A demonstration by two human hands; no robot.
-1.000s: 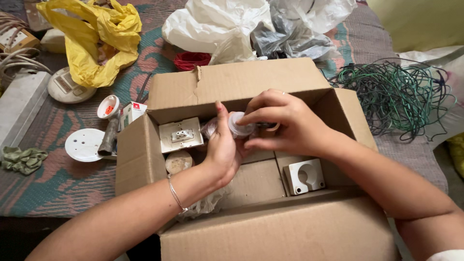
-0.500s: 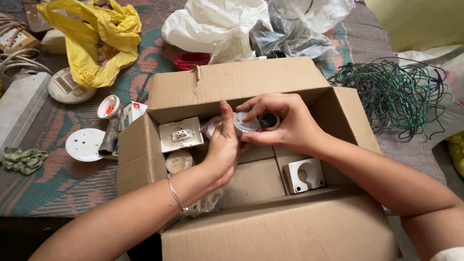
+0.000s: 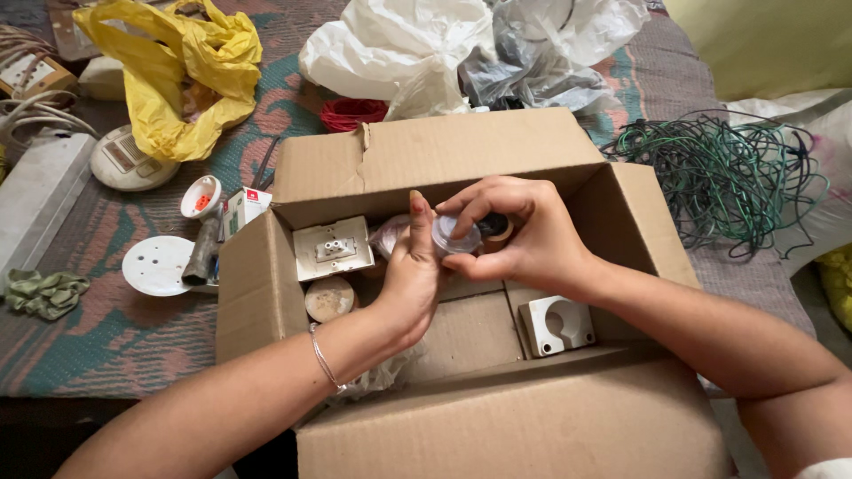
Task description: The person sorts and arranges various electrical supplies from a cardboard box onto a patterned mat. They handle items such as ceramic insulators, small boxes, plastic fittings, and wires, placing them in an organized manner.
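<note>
The right hand [image 3: 524, 235] pinches a small clear cap [image 3: 454, 236] directly against the left hand [image 3: 410, 275], whose fingers press together upright beside it. Both hands hover over the open cardboard box [image 3: 461, 155]; the cap's axis apparently points leftward.

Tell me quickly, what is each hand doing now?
Left hand: closed on the small round clear part.
Right hand: closed on the same part, fingers gripping it.

A patterned bedspread [image 3: 106, 328] carries a cardboard box [image 3: 497, 426], yellow bag [image 3: 177, 71], white bags [image 3: 399, 44] and tangled green wire [image 3: 728, 177].
</note>
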